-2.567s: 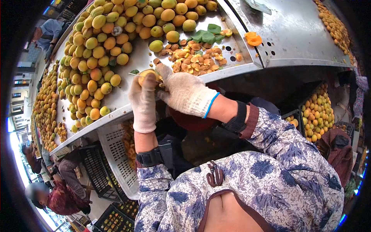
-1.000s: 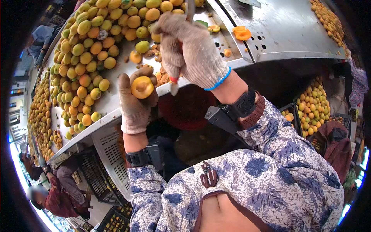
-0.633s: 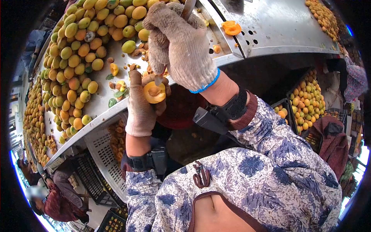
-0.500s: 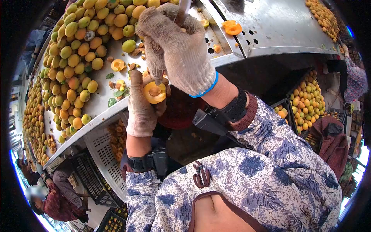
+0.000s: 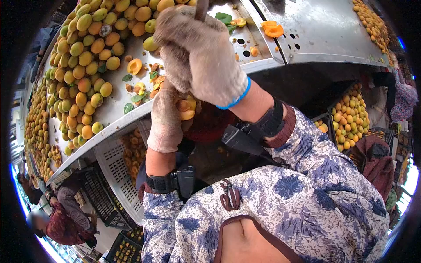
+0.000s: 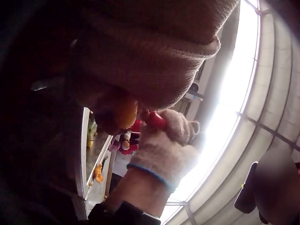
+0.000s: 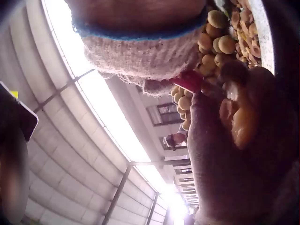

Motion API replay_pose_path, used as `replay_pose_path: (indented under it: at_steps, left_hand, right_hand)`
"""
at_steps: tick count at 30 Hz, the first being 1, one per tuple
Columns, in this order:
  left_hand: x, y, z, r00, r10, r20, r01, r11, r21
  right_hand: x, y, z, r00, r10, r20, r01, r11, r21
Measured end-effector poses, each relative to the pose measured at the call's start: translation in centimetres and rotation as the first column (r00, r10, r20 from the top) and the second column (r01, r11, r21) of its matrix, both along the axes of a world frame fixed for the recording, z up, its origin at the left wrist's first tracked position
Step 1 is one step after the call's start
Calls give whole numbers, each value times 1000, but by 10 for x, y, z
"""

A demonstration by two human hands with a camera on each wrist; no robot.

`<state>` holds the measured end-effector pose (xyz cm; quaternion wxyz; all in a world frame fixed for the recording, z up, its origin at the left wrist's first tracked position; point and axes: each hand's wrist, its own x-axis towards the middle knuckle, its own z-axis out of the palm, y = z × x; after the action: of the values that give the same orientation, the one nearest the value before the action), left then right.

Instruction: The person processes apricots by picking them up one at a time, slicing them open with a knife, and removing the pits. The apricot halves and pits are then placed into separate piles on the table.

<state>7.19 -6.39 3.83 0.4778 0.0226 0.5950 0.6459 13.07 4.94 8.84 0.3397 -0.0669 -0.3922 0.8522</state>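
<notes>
Below the table's rim, the gloved left hand (image 5: 166, 118) holds a cut apricot half (image 5: 187, 108), its fingers curled round it. Directly above, the gloved right hand (image 5: 199, 57) grips a tool with a red handle (image 7: 190, 80); its metal part (image 5: 201, 9) sticks up past the fist. In the right wrist view a brown pit (image 7: 228, 112) shows in the flesh of the apricot half, close to the tool's lower end. The right hand partly covers the left fingertips in the head view.
Whole apricots (image 5: 81, 83) are heaped on the metal table (image 5: 115, 128). An apricot half (image 5: 134, 66), leaves and scraps lie near the hands. Below stand a white crate (image 5: 115, 168) and black crates (image 5: 94, 186); another person (image 5: 66, 223) sits at lower left.
The right hand has come down from above with the tool onto the apricot half. A loose half landed on the table. The left hand has turned, so the cut face shows less.
</notes>
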Motion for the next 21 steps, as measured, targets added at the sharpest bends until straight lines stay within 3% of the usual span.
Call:
replay_pose_path:
  at_steps: [1, 3, 5, 6, 9, 11, 12, 13, 14, 15, 17, 19, 20, 21]
  left_hand:
    - [1, 0, 3, 1000, -4, 28, 4, 1000, 8]
    - [1, 2, 7, 997, -4, 74, 2, 1000, 26]
    - [3, 3, 11, 993, 5, 118, -11, 999, 48]
    - [3, 3, 13, 990, 4, 137, -13, 998, 60]
    - [-1, -1, 16, 981, -75, 177, 58, 993, 98]
    - [-11, -8, 4, 868, -286, 406, 118, 912, 392]
    - [-20, -4, 1, 781, -503, 369, 232, 783, 577]
    - [-23, -3, -2, 782, -504, 367, 235, 783, 575]
    - [-25, -2, -4, 854, -310, 418, 100, 886, 453]
    - [-25, 0, -1, 892, -102, 440, -50, 946, 321]
    - [-28, 0, -3, 918, -14, 397, -122, 941, 317]
    - [-31, 4, -3, 933, 234, 273, -302, 922, 242]
    - [-33, 6, -3, 935, 235, 265, -302, 920, 250]
    - [-34, 8, -5, 936, 264, 233, -323, 907, 270]
  right_hand:
    - [-1, 4, -3, 998, 39, -56, -47, 987, -153]
    - [-2, 10, -7, 998, 64, -28, -68, 972, -224]
    - [-4, 11, -17, 984, 153, -89, -177, 866, -467]
    - [-5, 13, -19, 984, 156, -90, -180, 866, -467]
    - [-8, 22, -25, 961, 198, -193, -277, 713, -644]
    - [-11, 27, -28, 955, 207, -213, -297, 669, -682]
    - [-10, 30, -28, 967, 165, -193, -253, 687, -681]
    - [-11, 33, -27, 977, 122, -174, -208, 703, -680]
    - [-15, 34, -26, 998, -14, -59, -26, 783, -621]
    - [-16, 39, -29, 998, -15, -61, -26, 783, -622]
    - [-14, 51, -33, 995, -78, 65, 98, 894, -437]
    - [-5, 46, -18, 951, 49, 305, -1, 988, -155]
    - [-5, 36, -16, 954, 50, 296, -5, 989, -150]
    - [-10, 25, -17, 859, 12, 511, -86, 989, 121]
